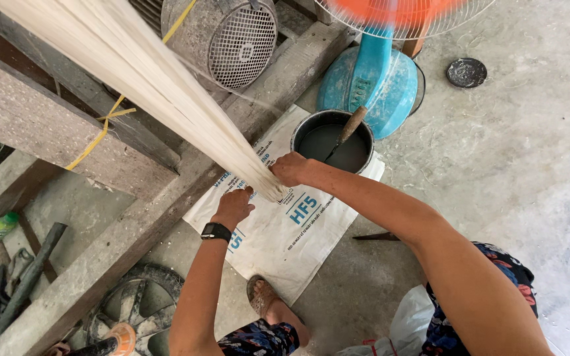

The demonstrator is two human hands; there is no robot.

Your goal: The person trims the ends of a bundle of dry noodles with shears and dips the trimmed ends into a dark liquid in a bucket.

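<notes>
A long bundle of pale, cream-coloured fibre strands (159,86) runs from the upper left down to the middle of the view. My right hand (289,168) grips the bundle's lower end from the right. My left hand (233,206), with a black watch on its wrist, is closed just below and left of the bundle's end, touching it. Under both hands lies a white woven sack (285,231) with blue print, spread on the concrete floor.
A black bucket (332,142) of dark liquid with a wooden-handled tool stands beyond the sack. A blue-based fan (371,79) stands behind it. A grey motor (225,39) and wooden beams (133,224) lie left. A small dark dish (466,72) sits far right. My sandalled foot (262,296) rests on the sack.
</notes>
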